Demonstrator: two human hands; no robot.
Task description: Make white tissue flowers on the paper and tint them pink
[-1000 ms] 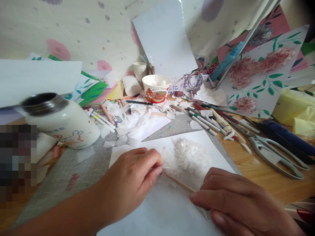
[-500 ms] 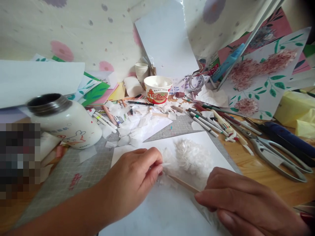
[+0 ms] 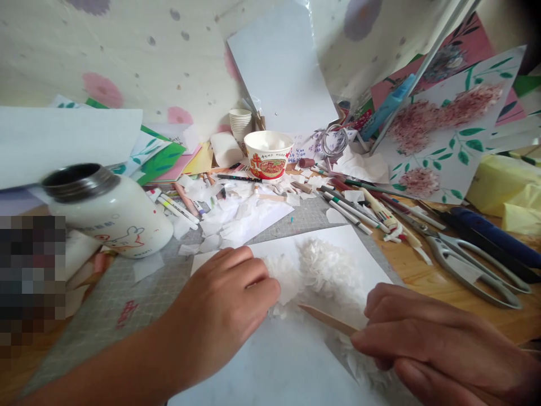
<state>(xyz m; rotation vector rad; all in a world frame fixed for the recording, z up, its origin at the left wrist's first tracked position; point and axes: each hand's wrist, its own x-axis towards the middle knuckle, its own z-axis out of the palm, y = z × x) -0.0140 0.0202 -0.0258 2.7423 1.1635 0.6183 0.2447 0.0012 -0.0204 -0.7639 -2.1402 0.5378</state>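
Observation:
My right hand (image 3: 422,338) grips a flat wooden stick (image 3: 327,320) whose pointed tip faces left, just above the white paper sheet (image 3: 236,366). Closed and curled, my left hand (image 3: 230,299) is at a tuft of thin white tissue paper (image 3: 287,282) on the sheet; its fingertips are partly hidden. Beside that tuft sits a fuller, ruffled cluster of white tissue petals (image 3: 329,265). More white petals (image 3: 363,366) show on the sheet below the stick, partly covered by my right hand.
A grey cutting mat (image 3: 101,304) lies under the sheet. On the left stands an open white bottle (image 3: 118,214). Behind are a paper bowl (image 3: 269,158), tissue scraps (image 3: 236,214) and pens (image 3: 346,211). Large scissors (image 3: 473,265) lie right, below a flower picture (image 3: 456,129).
My left hand has rolled over, its fingers now turned down toward the tissue tuft. My right hand and the stick have shifted slightly right and down. The view has shifted slightly.

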